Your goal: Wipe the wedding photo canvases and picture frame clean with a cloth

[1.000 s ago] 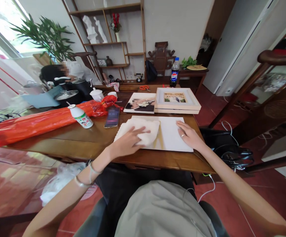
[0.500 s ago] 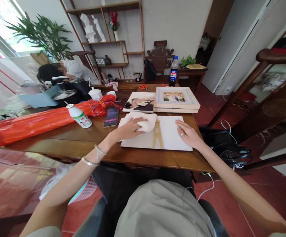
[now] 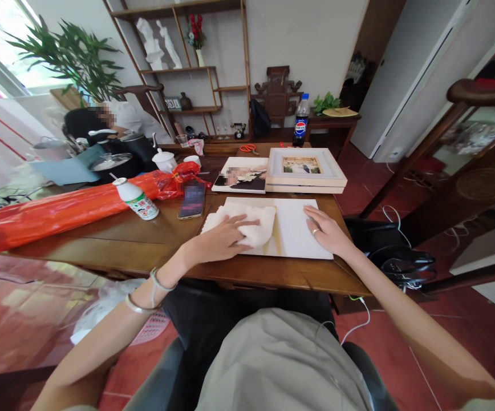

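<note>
A white flat board (image 3: pixel 296 231) lies on the wooden table (image 3: pixel 145 240) in front of me, with a tan strip (image 3: pixel 276 240) running down its middle. My left hand (image 3: pixel 222 240) presses a white cloth (image 3: pixel 254 221) onto the board's left half, fingers stretched over the cloth. My right hand (image 3: pixel 327 231), wearing a ring, lies flat with fingers spread on the board's right edge. Behind the board sit a white picture frame (image 3: pixel 305 169) with a photo in it and an unframed photo print (image 3: pixel 241 174).
A phone (image 3: pixel 193 200) and a small white bottle (image 3: pixel 136 198) lie left of the board, beside a long orange plastic bag (image 3: pixel 63 211). Another person (image 3: pixel 102 117) sits at the far left behind pots. A cola bottle (image 3: pixel 301 123), scissors (image 3: pixel 248 149) and shelves stand at the back.
My left hand slid the cloth up to the board's far left corner, then back down towards me. The right hand has stayed flat on the board's right edge.
</note>
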Available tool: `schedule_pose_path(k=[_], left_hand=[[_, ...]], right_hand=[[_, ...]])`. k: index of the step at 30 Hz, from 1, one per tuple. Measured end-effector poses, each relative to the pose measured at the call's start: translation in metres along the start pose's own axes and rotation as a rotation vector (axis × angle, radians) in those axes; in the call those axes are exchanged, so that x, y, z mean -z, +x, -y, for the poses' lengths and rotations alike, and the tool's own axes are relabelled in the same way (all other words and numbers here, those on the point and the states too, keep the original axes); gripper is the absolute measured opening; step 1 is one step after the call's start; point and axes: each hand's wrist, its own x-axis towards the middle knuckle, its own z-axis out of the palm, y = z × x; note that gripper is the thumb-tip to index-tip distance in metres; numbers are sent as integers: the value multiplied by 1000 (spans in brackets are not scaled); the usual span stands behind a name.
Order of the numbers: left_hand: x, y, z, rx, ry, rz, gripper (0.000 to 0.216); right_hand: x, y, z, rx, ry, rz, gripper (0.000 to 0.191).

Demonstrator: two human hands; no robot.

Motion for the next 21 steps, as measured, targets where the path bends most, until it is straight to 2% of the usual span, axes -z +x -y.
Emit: schedule_pose_path(k=[3,5,15,18,21], left_hand=[[-1,-12,-6,-2,-17,8,31],[0,-7,-1,15,-18,7,33],[10,68,60,180,10,-39,48],[10,68,58,174,19,-30,47],[5,48,38,109,34,-34,42]], right_hand=[[0,0,0,0,5,-6,45],[1,1,1,-1,-1,-3,45],[2,0,1,12,-27,2,45],[2,0,0,13,-12,-3,44],[2,0,1,2,-13,8,45]])
